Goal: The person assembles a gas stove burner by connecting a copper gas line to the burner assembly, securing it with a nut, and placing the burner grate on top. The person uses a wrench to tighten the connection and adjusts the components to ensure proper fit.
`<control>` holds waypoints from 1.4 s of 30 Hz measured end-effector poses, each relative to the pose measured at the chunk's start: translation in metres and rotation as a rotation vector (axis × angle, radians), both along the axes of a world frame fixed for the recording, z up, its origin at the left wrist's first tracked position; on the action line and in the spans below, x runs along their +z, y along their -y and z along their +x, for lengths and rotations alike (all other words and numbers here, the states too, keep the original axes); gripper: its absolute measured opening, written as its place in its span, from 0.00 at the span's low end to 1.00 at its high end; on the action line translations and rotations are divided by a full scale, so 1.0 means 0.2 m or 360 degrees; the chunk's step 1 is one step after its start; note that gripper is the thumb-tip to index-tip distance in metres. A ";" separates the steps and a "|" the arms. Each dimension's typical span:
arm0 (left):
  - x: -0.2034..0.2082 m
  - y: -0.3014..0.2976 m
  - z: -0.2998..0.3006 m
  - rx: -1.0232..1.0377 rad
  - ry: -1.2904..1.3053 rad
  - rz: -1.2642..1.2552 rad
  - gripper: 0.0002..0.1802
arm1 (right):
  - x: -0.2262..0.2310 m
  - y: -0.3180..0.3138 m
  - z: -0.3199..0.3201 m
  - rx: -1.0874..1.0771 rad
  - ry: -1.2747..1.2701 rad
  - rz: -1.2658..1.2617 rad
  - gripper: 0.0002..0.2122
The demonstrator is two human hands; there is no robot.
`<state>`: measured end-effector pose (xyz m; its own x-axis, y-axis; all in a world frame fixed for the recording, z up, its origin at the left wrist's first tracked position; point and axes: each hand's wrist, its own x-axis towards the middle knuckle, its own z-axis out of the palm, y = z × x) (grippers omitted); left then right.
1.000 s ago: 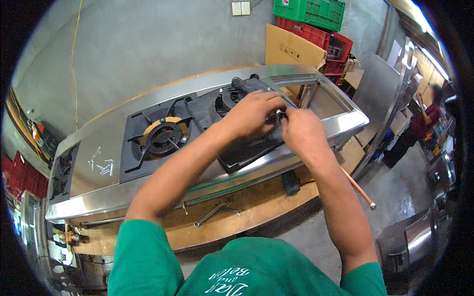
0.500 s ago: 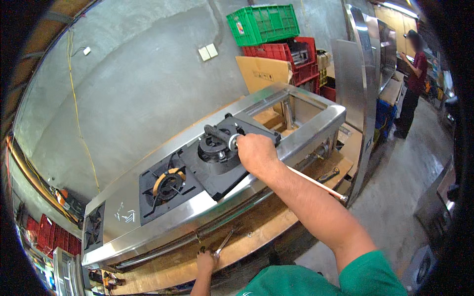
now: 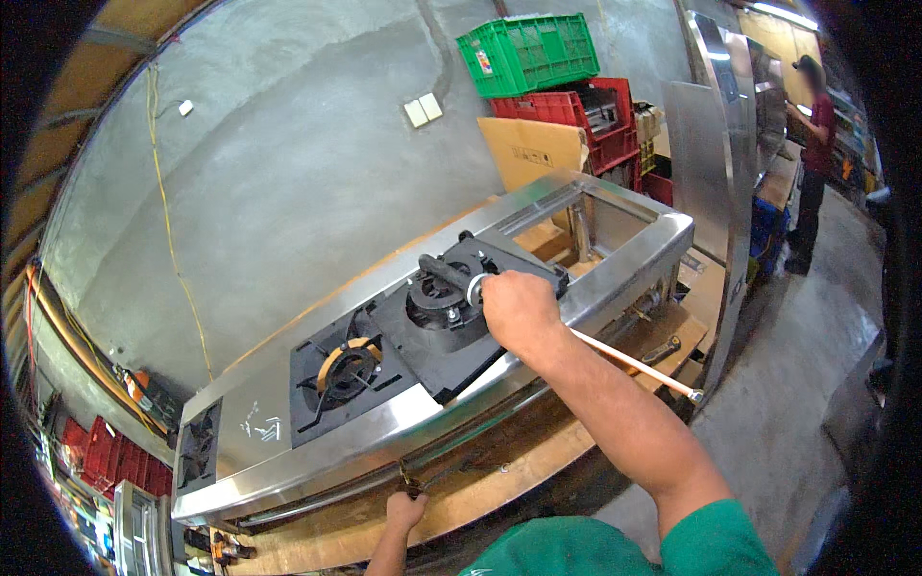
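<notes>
My right hand (image 3: 523,312) is closed around the end of a black burner tube (image 3: 447,276) with a pale metal ring at my fingers. The tube lies by a round black burner (image 3: 432,305) on a dark plate (image 3: 447,360), set askew on the steel stove (image 3: 394,427). A thin pale tube (image 3: 624,363) with a metal fitting at its tip runs out from behind my right hand. Below the stove's front edge, my left hand (image 3: 405,511) is closed beside a small brass fitting (image 3: 408,478); what its fingers hold is unclear.
Another burner with a brass-coloured ring (image 3: 348,370) sits left, near several loose screws (image 3: 272,429). An open frame bay (image 3: 600,230) lies right. A wooden board (image 3: 480,480) runs below, with a dark-handled tool (image 3: 661,348). Crates (image 3: 528,56) stand behind; a person (image 3: 814,163) stands far right.
The view has shifted, so the stove sits further right and lower. A wrench seen at my left hand before no longer shows clearly. My right hand keeps its hold on the burner tube.
</notes>
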<state>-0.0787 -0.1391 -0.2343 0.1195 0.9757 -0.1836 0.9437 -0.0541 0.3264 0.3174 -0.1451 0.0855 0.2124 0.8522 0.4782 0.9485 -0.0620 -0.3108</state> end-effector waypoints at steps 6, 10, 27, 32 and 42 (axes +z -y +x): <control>-0.19 0.02 0.13 -0.0191 -0.0258 -0.0121 0.31 | -0.06 -0.04 0.02 -0.0141 0.0069 -0.0081 0.06; -0.44 -0.08 -0.10 -0.0388 -0.0162 0.0033 0.29 | -0.04 -0.05 -0.04 -0.0103 0.0233 -0.0063 0.08; 1.58 0.01 -0.08 -0.0618 0.1616 0.0574 0.18 | -0.05 -0.02 -0.06 -0.0255 0.0369 -0.0006 0.06; 2.01 -0.31 0.60 -0.1674 0.2319 0.0547 0.14 | -0.06 -0.02 -0.05 -0.0332 0.0349 0.0005 0.06; 1.92 -0.64 1.50 -0.1819 0.2503 0.1006 0.13 | -0.03 -0.01 -0.10 -0.0324 0.0384 -0.0019 0.04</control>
<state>0.2214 -0.0108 0.1505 0.2816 0.2307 0.9314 -0.6130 -0.7035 0.3596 0.2975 -0.1437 0.0799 0.2605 0.8097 0.5258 0.9625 -0.2602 -0.0761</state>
